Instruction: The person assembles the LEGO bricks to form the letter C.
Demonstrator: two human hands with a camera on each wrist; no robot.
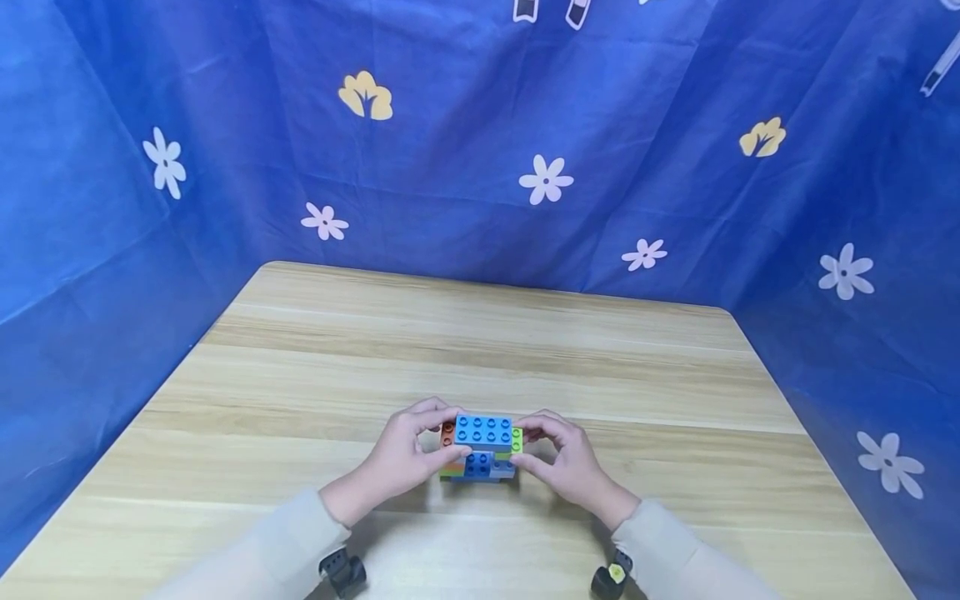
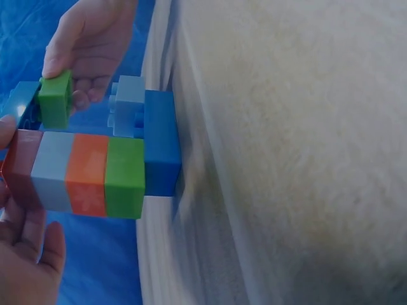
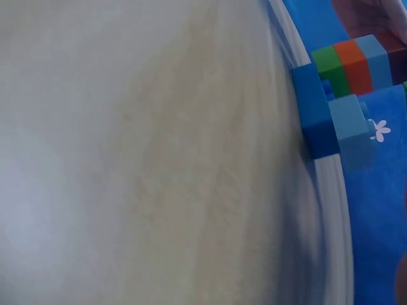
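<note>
A small toy-brick structure stands on the table, its dark blue base brick (image 2: 162, 143) lowest. On its left end rises a column of green (image 2: 124, 178), orange (image 2: 87, 175), light blue (image 2: 52, 171) and brownish-red (image 2: 22, 162) bricks. A blue eight-stud brick (image 1: 483, 430) bridges from the column's top. My left hand (image 1: 405, 454) grips the upper column around the blue brick's left end. With thumb and fingers, my right hand (image 1: 567, 460) pinches a light green brick (image 2: 56, 100) under the blue brick's right end. Below it, a gap separates it from a light blue brick (image 3: 351, 127) on the base.
The wooden table (image 1: 480, 333) extends around the structure, with its far edge against a blue flower-patterned curtain (image 1: 450, 167). More curtain hangs at both sides. Dark wrist cameras sit at the left cuff (image 1: 342, 572) and the right cuff (image 1: 611, 575).
</note>
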